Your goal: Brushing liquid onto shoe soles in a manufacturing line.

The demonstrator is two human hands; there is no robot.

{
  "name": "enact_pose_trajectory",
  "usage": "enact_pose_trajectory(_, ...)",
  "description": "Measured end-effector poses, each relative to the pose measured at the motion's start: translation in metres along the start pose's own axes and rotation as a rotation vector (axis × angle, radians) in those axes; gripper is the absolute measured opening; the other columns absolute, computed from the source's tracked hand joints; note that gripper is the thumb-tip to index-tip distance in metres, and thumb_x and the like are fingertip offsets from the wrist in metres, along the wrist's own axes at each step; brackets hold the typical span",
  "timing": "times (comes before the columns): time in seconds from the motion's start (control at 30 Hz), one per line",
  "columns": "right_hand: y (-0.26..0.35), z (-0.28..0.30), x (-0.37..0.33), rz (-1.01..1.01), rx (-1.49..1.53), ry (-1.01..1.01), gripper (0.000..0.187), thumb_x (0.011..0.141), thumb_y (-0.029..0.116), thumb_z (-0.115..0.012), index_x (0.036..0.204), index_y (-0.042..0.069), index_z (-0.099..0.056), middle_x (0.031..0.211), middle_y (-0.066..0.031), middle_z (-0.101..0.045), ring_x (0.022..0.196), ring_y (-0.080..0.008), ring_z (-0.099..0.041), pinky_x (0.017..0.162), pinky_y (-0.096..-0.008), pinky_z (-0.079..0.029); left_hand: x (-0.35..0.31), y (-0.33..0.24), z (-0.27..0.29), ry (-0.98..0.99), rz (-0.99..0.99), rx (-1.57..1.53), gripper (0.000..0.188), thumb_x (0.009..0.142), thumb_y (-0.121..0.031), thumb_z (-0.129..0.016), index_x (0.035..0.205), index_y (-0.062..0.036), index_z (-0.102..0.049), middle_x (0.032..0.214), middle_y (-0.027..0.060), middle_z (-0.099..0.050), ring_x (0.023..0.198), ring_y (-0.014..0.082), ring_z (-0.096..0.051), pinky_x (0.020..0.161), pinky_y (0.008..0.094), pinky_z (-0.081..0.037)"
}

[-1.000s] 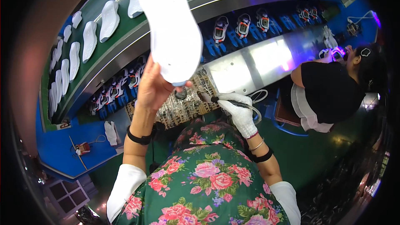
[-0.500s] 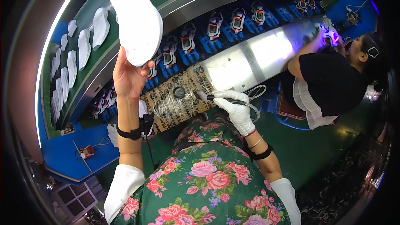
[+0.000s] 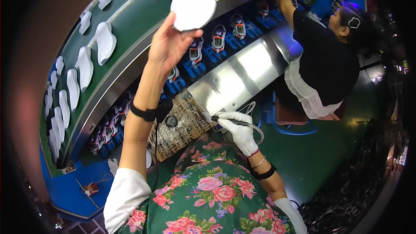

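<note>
My bare left hand pinches the heel end of a white shoe sole between thumb and fingers, raised at the edge of the green conveyor belt. The sole's upper end runs out of the picture. In a white knitted glove, my right hand grips a black-handled brush with a pale tip and a thin tube trailing from it. Its tip is over the right end of a bench top covered in printed brown tape. A round black knob stands on this covering.
More white soles lie along the belt at the left. Below the belt, shoe uppers sit on blue racks. A shiny metal plate continues the bench rightward. A co-worker sits there, one arm reaching toward the racks. A blue-framed stool is beneath.
My left hand has moved up and right with the sole, toward the belt. The brush remains in my right hand. The co-worker now reaches toward the racks. The whole view has shifted.
</note>
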State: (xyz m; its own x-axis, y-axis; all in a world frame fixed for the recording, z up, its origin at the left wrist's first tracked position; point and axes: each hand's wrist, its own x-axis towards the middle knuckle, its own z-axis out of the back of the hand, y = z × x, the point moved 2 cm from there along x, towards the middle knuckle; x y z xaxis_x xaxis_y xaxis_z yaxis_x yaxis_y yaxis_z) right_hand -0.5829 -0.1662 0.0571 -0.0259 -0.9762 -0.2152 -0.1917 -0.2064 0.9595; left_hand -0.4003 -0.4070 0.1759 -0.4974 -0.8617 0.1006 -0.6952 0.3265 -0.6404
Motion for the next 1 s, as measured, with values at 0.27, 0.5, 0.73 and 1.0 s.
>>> enact_pose_trajectory(0.27,-0.005,0.033,-0.007,-0.025,0.13,-0.17,0.017,0.082,-0.002,-0.074,0.099,-0.003,-0.075,0.1,-0.0097,-0.075,0.093,-0.012,-0.068,0.085,-0.0261,-0.054,0.187,0.041,0.017,-0.267,-0.035,-0.18,0.055,0.102,-0.025,-0.054,0.136,0.0128,-0.034,0.131,0.0344,-0.048,0.112,0.0461,-0.061,0.086,0.039,-0.063)
enact_pose_trajectory(0.5,-0.01,0.045,-0.011,0.001,0.125,-0.239,0.014,0.083,-0.002,-0.074,0.097,-0.001,-0.075,0.096,-0.0072,-0.075,0.087,-0.0102,-0.067,0.081,-0.0245,-0.054,0.246,0.044,0.034,-0.311,0.0,-0.322,0.051,0.103,-0.014,-0.045,0.138,0.0176,-0.026,0.142,0.0369,-0.038,0.127,0.0462,-0.05,0.107,0.048,-0.049)
enact_pose_trajectory(0.73,-0.007,0.042,0.0,-0.076,0.088,-0.208,0.013,0.083,-0.004,-0.073,0.096,-0.003,-0.074,0.098,-0.0095,-0.074,0.088,-0.0128,-0.068,0.081,-0.0257,-0.054,0.146,0.058,-0.004,-0.152,-0.05,0.069,0.056,0.1,-0.012,-0.051,0.15,-0.0016,-0.027,0.136,0.0338,-0.047,0.124,0.0395,-0.056,0.103,0.0446,-0.051)
enact_pose_trajectory(1.0,-0.018,0.015,0.017,-0.104,0.129,-0.101,0.014,0.082,-0.005,-0.073,0.096,-0.003,-0.074,0.098,-0.0108,-0.074,0.089,-0.0141,-0.068,0.081,-0.025,-0.055,-0.069,0.096,0.129,-0.327,0.404,0.553,0.042,0.1,-0.02,-0.056,0.138,-0.0021,-0.052,0.109,0.0172,-0.069,0.096,0.0234,-0.071,0.085,0.0326,-0.058)
